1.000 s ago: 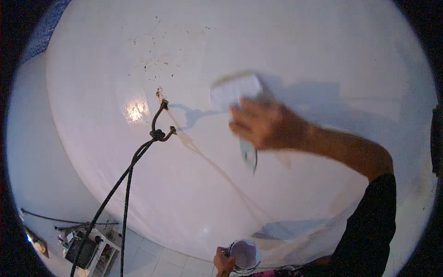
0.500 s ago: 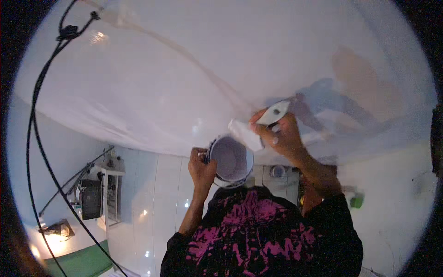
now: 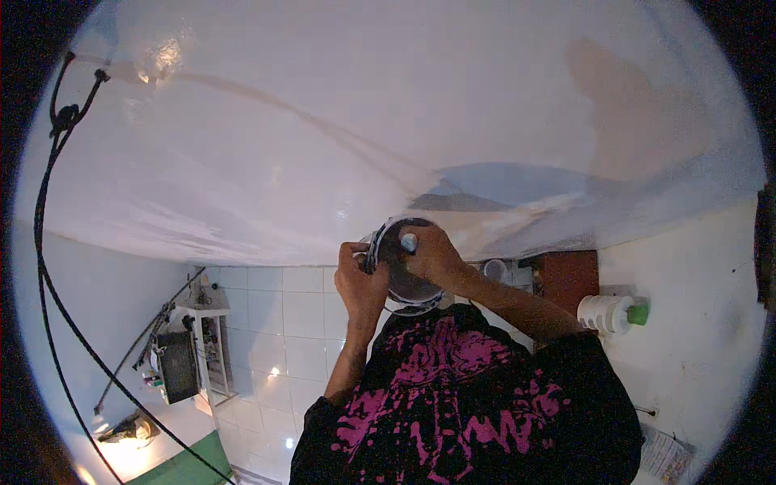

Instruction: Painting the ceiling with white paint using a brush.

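Observation:
A round paint bucket (image 3: 409, 289) hangs in front of my chest, close to the white wall (image 3: 323, 186). My left hand (image 3: 361, 279) is closed on its left rim, the thumb lying along the edge. The wide paint brush (image 3: 409, 242) is gripped in my right hand (image 3: 435, 257), which reaches down into the bucket. Only the pale end of the brush handle shows above the fingers; its bristles are hidden inside. The paint level cannot be made out in the dark bucket.
Black cords (image 3: 48, 271) hang at the left. A white stand (image 3: 212, 311) and a dark box (image 3: 176, 368) are lower left, above a lit lamp (image 3: 133, 428) and green sheet (image 3: 190, 465). Right are a brown cabinet (image 3: 566, 279) and a white container (image 3: 602, 314) over tiled floor (image 3: 303, 303).
My right hand has brought the brush down from the wall into the bucket. My left hand has kept its hold on the rim. The view has shifted slightly.

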A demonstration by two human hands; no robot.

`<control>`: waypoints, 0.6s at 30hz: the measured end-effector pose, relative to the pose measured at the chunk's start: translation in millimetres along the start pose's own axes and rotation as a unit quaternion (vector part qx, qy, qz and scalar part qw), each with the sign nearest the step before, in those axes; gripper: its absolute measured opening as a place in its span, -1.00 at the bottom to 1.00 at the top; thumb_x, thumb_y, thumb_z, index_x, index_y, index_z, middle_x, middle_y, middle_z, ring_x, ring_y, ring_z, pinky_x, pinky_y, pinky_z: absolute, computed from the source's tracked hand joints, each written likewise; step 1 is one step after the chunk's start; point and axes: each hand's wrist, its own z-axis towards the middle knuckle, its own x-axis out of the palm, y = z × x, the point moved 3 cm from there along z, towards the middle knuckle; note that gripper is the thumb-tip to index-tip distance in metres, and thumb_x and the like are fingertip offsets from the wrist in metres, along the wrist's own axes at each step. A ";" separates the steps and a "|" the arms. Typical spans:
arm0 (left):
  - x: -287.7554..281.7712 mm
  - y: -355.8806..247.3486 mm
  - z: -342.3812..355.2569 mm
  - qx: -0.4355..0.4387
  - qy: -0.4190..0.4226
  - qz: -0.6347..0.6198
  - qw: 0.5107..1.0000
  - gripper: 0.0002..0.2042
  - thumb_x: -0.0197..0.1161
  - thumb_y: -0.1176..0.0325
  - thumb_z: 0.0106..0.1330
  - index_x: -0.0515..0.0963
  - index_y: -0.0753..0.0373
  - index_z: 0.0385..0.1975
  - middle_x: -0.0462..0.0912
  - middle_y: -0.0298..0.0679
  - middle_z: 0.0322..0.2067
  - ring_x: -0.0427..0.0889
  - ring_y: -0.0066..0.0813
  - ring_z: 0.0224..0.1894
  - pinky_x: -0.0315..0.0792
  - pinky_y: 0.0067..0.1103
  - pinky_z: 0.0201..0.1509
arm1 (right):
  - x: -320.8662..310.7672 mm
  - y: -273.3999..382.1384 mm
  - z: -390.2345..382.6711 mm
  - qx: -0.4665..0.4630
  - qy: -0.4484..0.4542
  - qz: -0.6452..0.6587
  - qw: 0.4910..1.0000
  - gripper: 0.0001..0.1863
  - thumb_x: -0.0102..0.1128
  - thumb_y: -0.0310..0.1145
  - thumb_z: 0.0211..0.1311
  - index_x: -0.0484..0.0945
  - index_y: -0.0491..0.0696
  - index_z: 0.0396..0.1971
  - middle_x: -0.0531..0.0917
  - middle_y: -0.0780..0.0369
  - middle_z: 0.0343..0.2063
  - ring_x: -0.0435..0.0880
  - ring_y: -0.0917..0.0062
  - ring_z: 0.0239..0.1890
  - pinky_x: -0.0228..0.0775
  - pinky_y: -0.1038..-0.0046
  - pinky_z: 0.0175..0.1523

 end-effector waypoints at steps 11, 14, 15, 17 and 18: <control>-11.3 -1.4 7.5 -0.001 -0.015 0.065 0.998 -0.69 0.26 0.47 -0.11 0.37 0.25 -0.33 0.57 -0.13 -0.62 0.57 -0.13 -0.56 0.39 -0.33 -0.45 | 3.3 24.4 10.5 -0.046 -0.005 -0.030 0.998 -0.76 0.25 -0.50 -0.11 0.53 -0.20 -0.35 0.65 0.03 -0.44 0.63 0.20 -0.33 0.41 0.30 -0.15; -8.2 3.4 9.0 -0.010 -0.013 0.031 0.999 -0.72 0.24 0.49 -0.09 0.38 0.26 -0.34 0.58 -0.11 -0.62 0.58 -0.19 -0.57 0.39 -0.37 -0.47 | -25.2 12.2 9.7 -0.066 0.010 0.090 0.994 -0.86 0.27 -0.50 0.00 0.53 -0.17 -0.41 0.66 0.13 -0.46 0.64 0.43 -0.37 0.43 0.37 -0.26; -6.6 -0.1 10.1 -0.016 -0.001 0.016 1.000 -0.73 0.23 0.51 -0.08 0.38 0.26 -0.35 0.59 -0.11 -0.62 0.58 -0.22 -0.58 0.38 -0.39 -0.48 | -42.5 10.5 8.5 -0.020 0.034 0.144 0.989 -0.86 0.30 -0.48 0.02 0.54 -0.16 -0.42 0.66 0.16 -0.46 0.65 0.50 -0.37 0.43 0.40 -0.31; -7.9 -2.4 10.0 -0.025 0.001 -0.004 1.000 -0.74 0.22 0.52 -0.08 0.38 0.27 -0.35 0.59 -0.10 -0.62 0.58 -0.25 -0.58 0.37 -0.41 -0.50 | -65.0 18.2 5.7 0.020 0.062 0.199 0.978 -0.86 0.33 -0.46 0.04 0.55 -0.15 -0.43 0.66 0.19 -0.46 0.65 0.57 -0.36 0.44 0.43 -0.35; -7.9 -5.6 9.5 -0.033 0.010 -0.025 0.999 -0.75 0.22 0.53 -0.07 0.38 0.27 -0.35 0.59 -0.10 -0.61 0.58 -0.27 -0.59 0.37 -0.42 -0.51 | -74.3 22.6 3.1 0.052 0.070 0.228 0.970 -0.86 0.33 -0.46 0.06 0.55 -0.15 -0.43 0.66 0.21 -0.48 0.65 0.59 -0.39 0.44 0.46 -0.37</control>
